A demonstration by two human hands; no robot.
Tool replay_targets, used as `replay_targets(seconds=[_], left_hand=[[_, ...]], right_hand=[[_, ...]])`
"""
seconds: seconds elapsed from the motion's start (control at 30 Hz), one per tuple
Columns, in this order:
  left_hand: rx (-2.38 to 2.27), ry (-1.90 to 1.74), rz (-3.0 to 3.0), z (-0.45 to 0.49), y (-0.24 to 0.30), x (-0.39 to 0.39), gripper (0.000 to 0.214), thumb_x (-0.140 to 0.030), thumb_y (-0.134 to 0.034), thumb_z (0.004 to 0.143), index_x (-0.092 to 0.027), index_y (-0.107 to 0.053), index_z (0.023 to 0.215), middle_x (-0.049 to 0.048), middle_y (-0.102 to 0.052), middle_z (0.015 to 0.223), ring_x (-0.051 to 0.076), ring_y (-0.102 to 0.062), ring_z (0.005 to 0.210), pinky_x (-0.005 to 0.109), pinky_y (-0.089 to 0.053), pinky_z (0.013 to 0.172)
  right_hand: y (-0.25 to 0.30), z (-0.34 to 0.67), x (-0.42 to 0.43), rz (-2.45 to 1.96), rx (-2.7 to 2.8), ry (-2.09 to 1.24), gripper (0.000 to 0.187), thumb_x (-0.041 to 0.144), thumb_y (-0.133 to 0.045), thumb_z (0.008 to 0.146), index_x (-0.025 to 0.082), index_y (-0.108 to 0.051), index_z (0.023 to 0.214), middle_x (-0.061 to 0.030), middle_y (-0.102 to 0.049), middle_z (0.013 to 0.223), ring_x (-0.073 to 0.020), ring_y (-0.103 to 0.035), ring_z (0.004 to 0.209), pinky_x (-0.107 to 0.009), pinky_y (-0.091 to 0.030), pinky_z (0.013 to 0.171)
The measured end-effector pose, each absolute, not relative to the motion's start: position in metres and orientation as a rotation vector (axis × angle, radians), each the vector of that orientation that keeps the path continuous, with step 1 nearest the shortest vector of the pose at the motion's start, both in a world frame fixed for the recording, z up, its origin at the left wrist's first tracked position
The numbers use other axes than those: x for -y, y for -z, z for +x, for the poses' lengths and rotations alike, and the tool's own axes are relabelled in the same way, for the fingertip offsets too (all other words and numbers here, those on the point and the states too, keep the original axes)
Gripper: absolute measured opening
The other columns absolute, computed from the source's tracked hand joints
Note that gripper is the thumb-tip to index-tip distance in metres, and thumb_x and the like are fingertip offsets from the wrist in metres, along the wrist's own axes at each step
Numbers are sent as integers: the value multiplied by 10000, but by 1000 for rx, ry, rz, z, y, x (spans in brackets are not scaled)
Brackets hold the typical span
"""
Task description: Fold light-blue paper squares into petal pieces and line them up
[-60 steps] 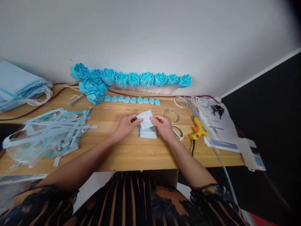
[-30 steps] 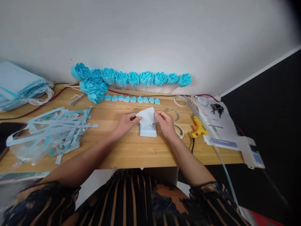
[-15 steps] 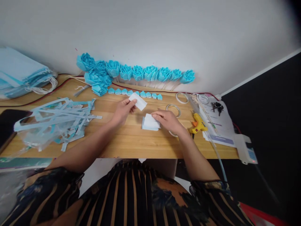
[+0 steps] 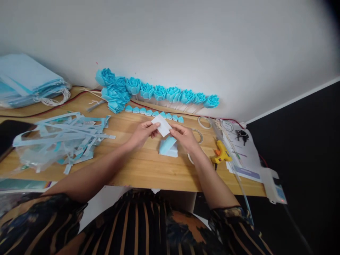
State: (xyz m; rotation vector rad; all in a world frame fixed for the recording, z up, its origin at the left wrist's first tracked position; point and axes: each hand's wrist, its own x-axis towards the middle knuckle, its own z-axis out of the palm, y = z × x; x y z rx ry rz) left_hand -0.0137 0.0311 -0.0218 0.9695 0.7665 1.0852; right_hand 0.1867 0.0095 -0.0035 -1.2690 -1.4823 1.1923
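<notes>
Both my hands hold one small white paper piece (image 4: 162, 125) just above the wooden desk (image 4: 143, 170). My left hand (image 4: 142, 134) pinches its left end and my right hand (image 4: 184, 138) pinches its right corner. Directly below it lies a small stack of light blue paper pieces (image 4: 168, 147). Beyond my hands a row of small folded blue petals (image 4: 154, 113) lies on the desk, and behind it a line of blue paper roses (image 4: 156, 92) leans against the wall.
A heap of blue paper strips (image 4: 61, 140) covers the left of the desk, with stacked blue sheets (image 4: 26, 83) at far left. Tape rolls (image 4: 203, 122), a yellow glue gun (image 4: 220, 155), papers and keys (image 4: 240, 134) lie on the right.
My right hand lifted off the stack and joined my left hand on the white piece, which came back over the stack. The camera view shifted left and tilted.
</notes>
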Motion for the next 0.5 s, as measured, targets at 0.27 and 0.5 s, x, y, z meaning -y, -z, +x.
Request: replay_targets(seconds=[0.27,0.5], left_hand=[[-799,-1070,874,-15,22,-34,261,-370,-709,846,-135,-627,765,25,-633,636,90,-536,522,225,-362,504],[-800,-1053,861,-15,23,-34,242,-346,-697,859,-133,-624,770,35,-646,638,103,-561,523,227,-380,504]], right_hand=[[-5,199,0,-1337,1494,-1223,325,432,-678,829,266,-748,1099,-27,-749,935,-146,-658,795,-308,-528,738],[4,212,19,-1377,1662,-1152,375,418,-687,832,238,-718,1159,-66,-749,1063,-190,-686,910,-337,-543,780]])
